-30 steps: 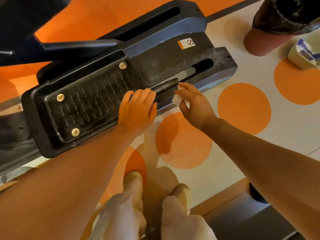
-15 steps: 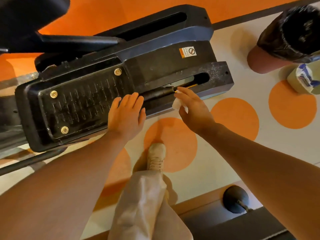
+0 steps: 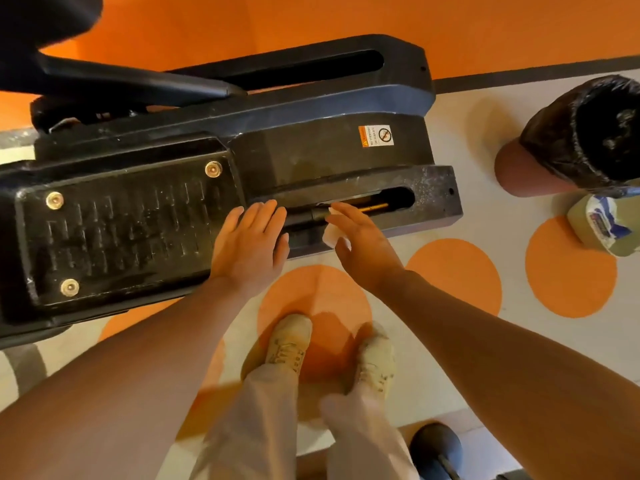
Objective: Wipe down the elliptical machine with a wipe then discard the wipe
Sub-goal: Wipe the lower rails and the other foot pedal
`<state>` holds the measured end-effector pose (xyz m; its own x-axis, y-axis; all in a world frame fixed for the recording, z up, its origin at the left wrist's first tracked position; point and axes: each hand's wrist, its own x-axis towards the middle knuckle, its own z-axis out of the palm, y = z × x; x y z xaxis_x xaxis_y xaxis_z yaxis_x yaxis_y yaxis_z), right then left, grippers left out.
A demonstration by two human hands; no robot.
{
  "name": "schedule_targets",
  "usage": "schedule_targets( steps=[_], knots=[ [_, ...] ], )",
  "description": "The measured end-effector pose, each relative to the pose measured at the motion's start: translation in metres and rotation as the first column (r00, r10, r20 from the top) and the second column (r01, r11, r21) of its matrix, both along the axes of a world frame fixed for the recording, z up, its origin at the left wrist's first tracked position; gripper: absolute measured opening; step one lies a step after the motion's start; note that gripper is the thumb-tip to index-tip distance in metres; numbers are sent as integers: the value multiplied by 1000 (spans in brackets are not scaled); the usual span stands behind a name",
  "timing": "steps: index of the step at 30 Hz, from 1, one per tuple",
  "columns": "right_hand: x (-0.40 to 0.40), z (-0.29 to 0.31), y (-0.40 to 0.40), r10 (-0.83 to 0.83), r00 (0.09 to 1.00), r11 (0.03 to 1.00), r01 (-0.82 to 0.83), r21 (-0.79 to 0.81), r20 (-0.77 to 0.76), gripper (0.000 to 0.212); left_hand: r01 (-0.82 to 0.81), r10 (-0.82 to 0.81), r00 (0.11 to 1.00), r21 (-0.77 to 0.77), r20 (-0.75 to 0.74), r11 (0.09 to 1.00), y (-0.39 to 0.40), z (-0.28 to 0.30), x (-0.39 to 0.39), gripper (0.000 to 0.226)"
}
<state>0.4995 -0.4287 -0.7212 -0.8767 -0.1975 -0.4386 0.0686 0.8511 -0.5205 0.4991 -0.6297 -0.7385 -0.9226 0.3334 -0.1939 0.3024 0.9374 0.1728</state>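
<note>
The black elliptical machine (image 3: 311, 157) fills the upper left, its ribbed foot pedal (image 3: 121, 230) nearest me. My left hand (image 3: 249, 244) lies flat with straight fingers on the pedal's right end. My right hand (image 3: 363, 244) holds a small white wipe (image 3: 330, 233) between fingers and thumb against the rail slot (image 3: 381, 199) of the rear base. Only a corner of the wipe shows under the hand.
A bin lined with a black bag (image 3: 588, 133) stands at the right. A wipe canister (image 3: 602, 223) sits on the floor just below it. My two shoes (image 3: 291, 341) stand on an orange floor circle. A dark dumbbell end (image 3: 436, 445) lies at the bottom right.
The view has shifted and my feet have come together under me. My right hand with the wipe has slid slightly right along the slot. My left hand stays on the pedal.
</note>
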Motion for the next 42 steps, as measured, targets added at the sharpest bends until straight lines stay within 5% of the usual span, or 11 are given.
schedule_targets(
  steps=[12, 30, 42],
  knots=[
    [-41, -58, 8, 199, 980, 978, -198, -60, 14, 58, -303, 303, 952, 24, -32, 953, -3, -36, 2, 50],
    [-76, -126, -12, 344, 914, 939, -330, 98, -217, 56, -206, 208, 974, 26, -95, 978, -33, -58, -47, 64],
    [-75, -182, -45, 323, 910, 943, -331, 12, -261, 58, -41, 49, 988, 55, -147, 998, -41, -73, -45, 71]
  ],
)
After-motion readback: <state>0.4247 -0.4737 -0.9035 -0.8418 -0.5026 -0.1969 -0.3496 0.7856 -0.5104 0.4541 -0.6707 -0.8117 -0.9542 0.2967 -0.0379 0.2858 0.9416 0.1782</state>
